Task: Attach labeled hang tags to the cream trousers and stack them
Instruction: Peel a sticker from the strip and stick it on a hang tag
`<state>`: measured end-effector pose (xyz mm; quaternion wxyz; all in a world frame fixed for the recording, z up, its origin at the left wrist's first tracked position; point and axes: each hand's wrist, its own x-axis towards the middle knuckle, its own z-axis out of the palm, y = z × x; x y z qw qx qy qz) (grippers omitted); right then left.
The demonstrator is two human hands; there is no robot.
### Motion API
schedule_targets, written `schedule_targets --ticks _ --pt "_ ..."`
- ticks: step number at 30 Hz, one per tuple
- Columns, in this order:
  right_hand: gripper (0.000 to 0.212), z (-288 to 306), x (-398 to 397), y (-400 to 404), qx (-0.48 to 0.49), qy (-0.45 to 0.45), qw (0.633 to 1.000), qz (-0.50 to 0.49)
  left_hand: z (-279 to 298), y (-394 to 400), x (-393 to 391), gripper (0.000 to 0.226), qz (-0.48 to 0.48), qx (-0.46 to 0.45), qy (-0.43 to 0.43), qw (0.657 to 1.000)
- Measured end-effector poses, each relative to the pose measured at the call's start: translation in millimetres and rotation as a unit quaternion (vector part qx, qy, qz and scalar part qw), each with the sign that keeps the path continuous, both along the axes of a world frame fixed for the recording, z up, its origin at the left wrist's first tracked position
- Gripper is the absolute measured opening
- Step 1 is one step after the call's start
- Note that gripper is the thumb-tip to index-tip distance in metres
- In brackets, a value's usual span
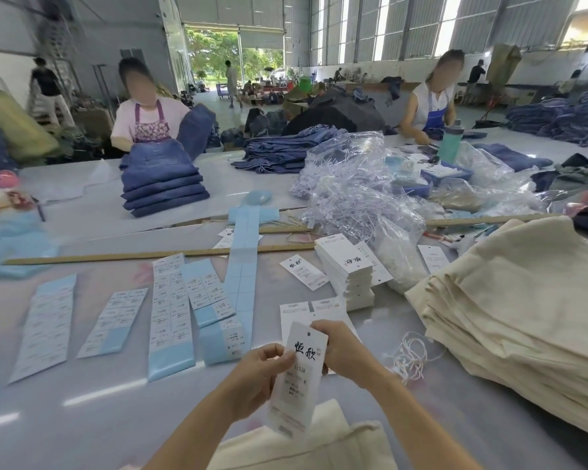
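Holding a white hang tag (297, 378) upright over the near edge of the counter (123, 401), both hands are working it: the left hand (258, 378) is pinching its left edge, fingers curled onto the card, and the right hand (342, 349) is gripping the upper right edge near the punched hole. A printed label appears to be sitting on the tag's lower half, so the labeling step is likely finishing; stringing and attaching are still to come. One pair of cream trousers (306, 449) is lying just below the tag, at the person's front. Loose white strings (411, 359) are lying right of the hands, beside the big stack of cream trousers (523, 317). Blank tags are piling in a stack (348, 276) beyond, label sheets (172, 310) spreading leftward. Next move is probably calling for a string threaded through the hole, then fastened to the trousers.
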<state>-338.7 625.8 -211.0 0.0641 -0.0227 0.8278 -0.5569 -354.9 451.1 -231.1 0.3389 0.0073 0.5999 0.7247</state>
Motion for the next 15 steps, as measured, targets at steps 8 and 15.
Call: schedule_targets --ticks 8,15 --pt "0.014 3 39 -5 0.085 0.000 0.996 0.014 20 -34 34 0.012 0.124 0.003 0.048 0.991" --pt "0.021 11 87 -16 -0.060 0.062 0.989 -0.118 21 -41 81 0.014 0.180 -0.004 0.077 0.981"
